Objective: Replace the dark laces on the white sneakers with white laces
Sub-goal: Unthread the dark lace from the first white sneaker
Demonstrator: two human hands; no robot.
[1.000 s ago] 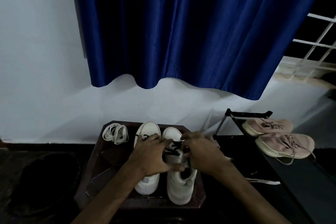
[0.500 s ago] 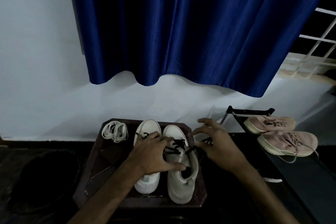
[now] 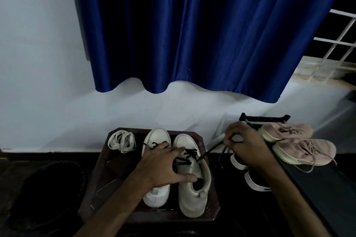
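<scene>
head view: dark lace (image 3: 211,148) from white sneaker (image 3: 192,198) in right hand (image 3: 248,145)

The right hand (image 3: 248,146) has been drawn away rightward from the right sneaker (image 3: 190,202), and the dark lace (image 3: 212,149) is now pulled taut.

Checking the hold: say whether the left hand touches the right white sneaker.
Touching. Head view shows the left hand lying across the right white sneaker, thumb at its collar.
</scene>
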